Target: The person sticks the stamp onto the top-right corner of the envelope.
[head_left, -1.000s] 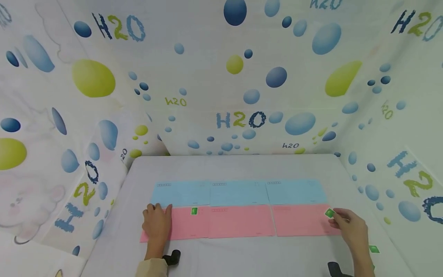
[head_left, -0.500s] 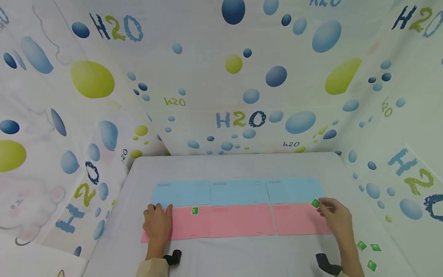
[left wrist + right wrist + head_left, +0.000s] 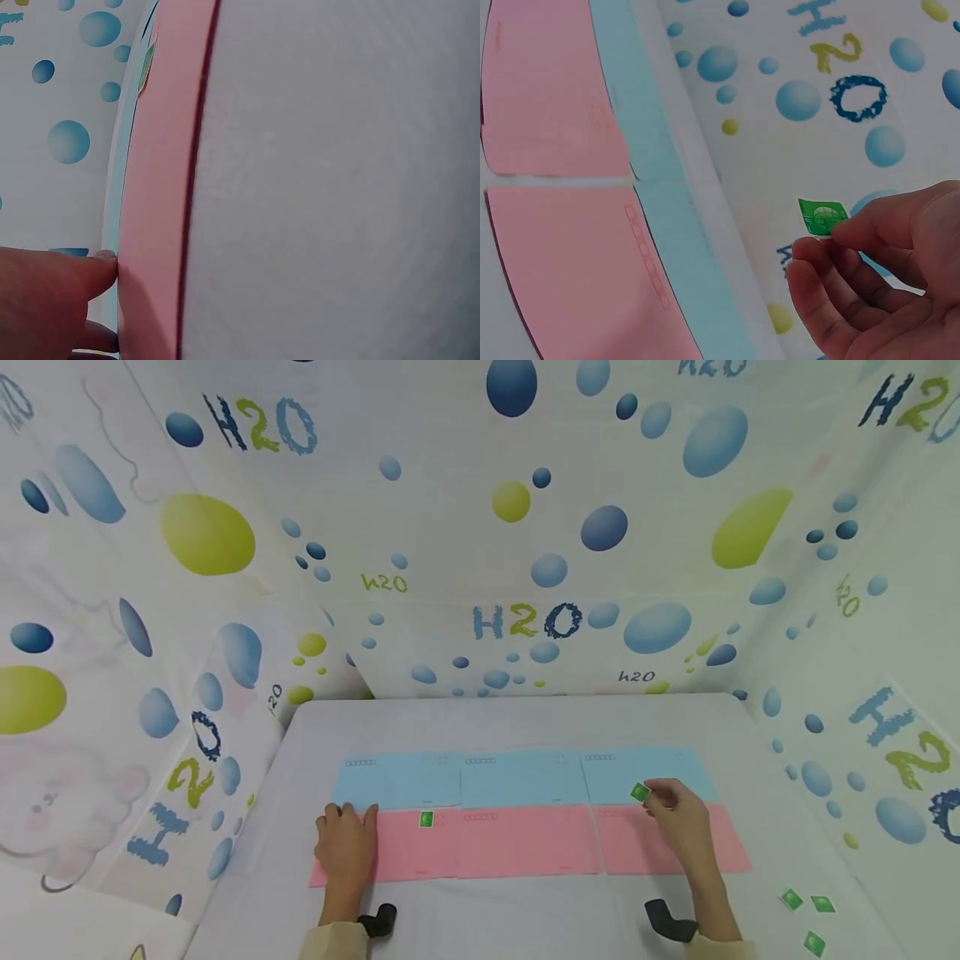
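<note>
My left hand (image 3: 347,847) rests on the left pink envelope (image 3: 408,857), fingertips at its upper edge beside the blue row. A green stamp (image 3: 426,819) lies near that envelope's top right corner; in the left wrist view the stamp (image 3: 147,69) appears edge-on. Between thumb and forefinger, my right hand (image 3: 682,827) pinches another green stamp (image 3: 821,216) by one corner. It is held above the right pink envelope (image 3: 720,852) and overlaps the right blue envelope (image 3: 622,768) in the head view. The other right fingers are loosely bent.
The middle pink envelope (image 3: 525,847) and two more blue envelopes, one at left (image 3: 401,785) and one in the middle (image 3: 517,783), complete two rows. Several loose green stamps (image 3: 792,900) lie at the table's right front. A white cloth (image 3: 525,918) covers the table; printed curtains surround it.
My right hand has moved left with the pinched stamp, from the right end of the pink row to over the right envelopes. My left hand has stayed in place.
</note>
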A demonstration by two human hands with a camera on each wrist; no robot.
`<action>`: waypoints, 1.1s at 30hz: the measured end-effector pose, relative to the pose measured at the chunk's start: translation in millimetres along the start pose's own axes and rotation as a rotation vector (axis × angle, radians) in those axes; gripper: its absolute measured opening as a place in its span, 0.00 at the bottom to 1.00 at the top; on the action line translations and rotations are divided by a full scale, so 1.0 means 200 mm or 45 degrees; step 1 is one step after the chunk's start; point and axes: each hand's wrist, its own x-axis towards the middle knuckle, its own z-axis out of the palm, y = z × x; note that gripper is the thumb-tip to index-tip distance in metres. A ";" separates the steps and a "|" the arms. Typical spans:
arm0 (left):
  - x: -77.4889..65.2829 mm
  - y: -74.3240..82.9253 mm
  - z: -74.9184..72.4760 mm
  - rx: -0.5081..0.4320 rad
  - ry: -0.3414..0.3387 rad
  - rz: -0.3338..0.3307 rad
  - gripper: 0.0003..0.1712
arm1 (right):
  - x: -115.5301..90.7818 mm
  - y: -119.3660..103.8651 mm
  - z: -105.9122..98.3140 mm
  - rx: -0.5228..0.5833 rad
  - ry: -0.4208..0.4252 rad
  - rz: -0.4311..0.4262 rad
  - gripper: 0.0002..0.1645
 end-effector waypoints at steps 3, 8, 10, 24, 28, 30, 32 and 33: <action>0.00 0.00 0.00 -0.007 0.016 -0.008 0.31 | 0.01 -0.03 0.07 0.055 -0.039 -0.037 0.14; 0.00 0.00 0.00 -0.006 0.009 -0.019 0.33 | 0.04 -0.11 0.20 0.183 -0.119 -0.074 0.12; 0.00 0.01 0.00 -0.008 0.001 -0.021 0.33 | 0.05 -0.14 0.25 0.232 -0.152 -0.079 0.12; -0.01 0.03 -0.02 -0.008 -0.003 -0.042 0.36 | 0.09 -0.34 0.56 0.347 -0.279 -0.162 0.09; 0.00 0.03 -0.02 -0.003 -0.014 -0.045 0.36 | 0.12 -0.40 0.65 0.337 -0.324 -0.166 0.08; 0.00 0.03 -0.02 -0.005 -0.017 -0.049 0.35 | 0.13 -0.43 0.69 0.340 -0.349 -0.176 0.07; 0.00 0.03 -0.02 -0.009 -0.025 -0.056 0.35 | 0.13 -0.46 0.73 0.350 -0.377 -0.186 0.07; 0.00 0.03 -0.02 -0.013 -0.027 -0.060 0.35 | 0.14 -0.47 0.75 0.349 -0.390 -0.198 0.07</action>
